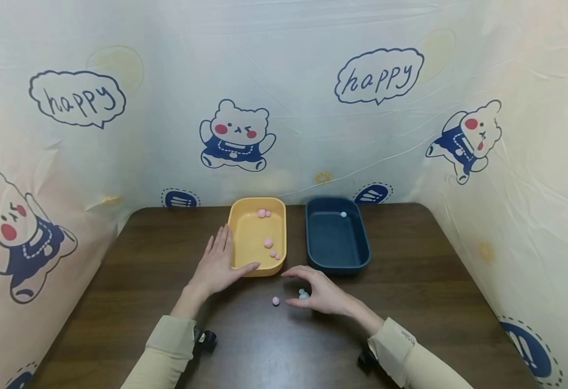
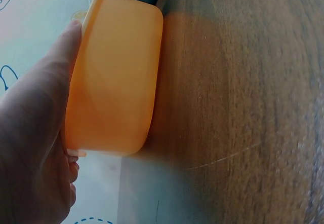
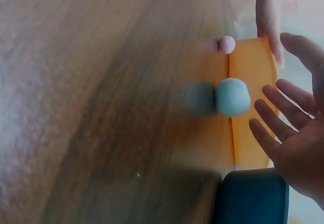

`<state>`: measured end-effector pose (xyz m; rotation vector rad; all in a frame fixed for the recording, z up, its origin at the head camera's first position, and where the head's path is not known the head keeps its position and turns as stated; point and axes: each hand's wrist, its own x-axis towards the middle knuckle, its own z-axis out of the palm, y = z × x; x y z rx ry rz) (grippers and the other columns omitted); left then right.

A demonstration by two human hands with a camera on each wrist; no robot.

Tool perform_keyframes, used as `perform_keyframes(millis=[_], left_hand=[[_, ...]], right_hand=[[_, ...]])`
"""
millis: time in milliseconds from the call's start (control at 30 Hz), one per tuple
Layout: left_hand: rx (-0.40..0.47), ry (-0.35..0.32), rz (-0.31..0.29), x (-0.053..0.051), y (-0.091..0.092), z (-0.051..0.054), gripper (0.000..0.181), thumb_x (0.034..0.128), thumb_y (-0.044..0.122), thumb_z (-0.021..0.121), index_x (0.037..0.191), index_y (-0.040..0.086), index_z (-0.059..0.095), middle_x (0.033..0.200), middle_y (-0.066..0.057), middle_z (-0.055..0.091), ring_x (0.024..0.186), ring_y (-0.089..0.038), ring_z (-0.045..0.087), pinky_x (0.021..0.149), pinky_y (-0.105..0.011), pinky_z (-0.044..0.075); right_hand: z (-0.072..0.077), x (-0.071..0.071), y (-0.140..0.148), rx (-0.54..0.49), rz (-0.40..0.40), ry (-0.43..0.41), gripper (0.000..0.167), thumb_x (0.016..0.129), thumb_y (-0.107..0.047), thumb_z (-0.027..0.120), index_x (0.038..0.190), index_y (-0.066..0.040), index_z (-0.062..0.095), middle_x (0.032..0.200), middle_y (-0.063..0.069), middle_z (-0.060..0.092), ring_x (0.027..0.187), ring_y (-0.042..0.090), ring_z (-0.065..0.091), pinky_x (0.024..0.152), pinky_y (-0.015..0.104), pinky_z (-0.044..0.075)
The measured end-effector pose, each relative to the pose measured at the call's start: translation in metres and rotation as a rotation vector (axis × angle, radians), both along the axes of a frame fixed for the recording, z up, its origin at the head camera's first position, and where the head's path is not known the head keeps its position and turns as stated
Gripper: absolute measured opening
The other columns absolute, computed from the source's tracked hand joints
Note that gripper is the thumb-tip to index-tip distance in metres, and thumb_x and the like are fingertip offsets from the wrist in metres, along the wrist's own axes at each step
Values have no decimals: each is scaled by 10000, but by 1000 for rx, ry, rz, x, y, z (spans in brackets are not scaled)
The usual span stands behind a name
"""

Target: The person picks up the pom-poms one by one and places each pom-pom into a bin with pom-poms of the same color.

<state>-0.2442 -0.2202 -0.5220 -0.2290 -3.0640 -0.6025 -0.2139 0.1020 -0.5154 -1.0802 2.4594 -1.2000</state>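
Blue ball (image 3: 233,97): on the desk (image 1: 420,302), near a pink ball (image 1: 276,301). Judged light, soft and apt to roll; pinch gently across its sides. Right hand (image 1: 325,292): fingers parted beside it, grasping nothing. Left hand (image 1: 217,266): fingers extended, unclenched, against the yellow tray (image 1: 245,232).

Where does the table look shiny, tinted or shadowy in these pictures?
Head view: pale glare low on the wooden tabletop; left wrist view: an orange patch beside the yellow bin; right wrist view: a soft dark smudge beside the light-blue ball.
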Motion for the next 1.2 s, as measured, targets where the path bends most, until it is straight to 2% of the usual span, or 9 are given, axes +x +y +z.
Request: perform_keyframes(millis=[233, 533, 733, 867, 1000, 1200], left_hand=[[-12, 5, -6, -1, 0, 0, 1384, 897, 912, 575, 1741, -43, 38, 1849, -255, 72, 1726, -459, 117, 1408, -645, 105], [-21, 2, -3, -2, 0, -1, 1385, 897, 910, 582, 1742, -41, 35, 1845, -262, 89, 1729, -450, 114, 1409, -640, 118], [-18, -5, -1, -1, 1, 1, 1375, 902, 897, 588, 1741, -46, 42, 1847, -260, 75, 1726, -455, 123, 1408, -640, 112], [-9, -19, -1, 0, 1, 3, 1371, 907, 890, 590, 1740, -47, 33, 1849, -256, 54, 1731, -451, 100, 1410, -636, 91], [-11, -22, -4, 0, 1, 4, 1371, 909, 893, 584, 1738, -52, 34, 1848, -260, 52, 1733, -446, 89, 1411, -634, 88], [-16, -17, -9, 0, 1, 4, 1366, 911, 886, 590, 1736, -57, 46, 1848, -259, 49, 1732, -447, 96, 1412, -632, 91]], right_hand=[[-2, 2, -3, 61, 35, -56, 636, 953, -272, 882, 1511, -98, 632, 1517, 41, 678, 1419, 213, 615, 1237, 477, 508], [-6, -1, -18, 125, 56, -28, 603, 961, -284, 869, 1499, -125, 648, 1518, 23, 672, 1427, 194, 606, 1246, 446, 500], [-11, -4, -25, 131, 65, -1, 591, 958, -283, 871, 1476, -94, 660, 1493, 41, 688, 1408, 211, 621, 1229, 442, 509], [-16, -6, -26, 136, 65, -3, 550, 960, -275, 864, 1448, -102, 680, 1438, 38, 711, 1352, 189, 635, 1196, 409, 527], [-20, -7, -26, 144, 57, 11, 493, 947, -261, 872, 1385, -106, 707, 1314, 24, 732, 1238, 147, 643, 1117, 341, 550], [-21, -6, -28, 147, 57, 25, 414, 938, -216, 872, 1310, -109, 725, 1225, 17, 725, 1161, 128, 640, 1061, 307, 558]])
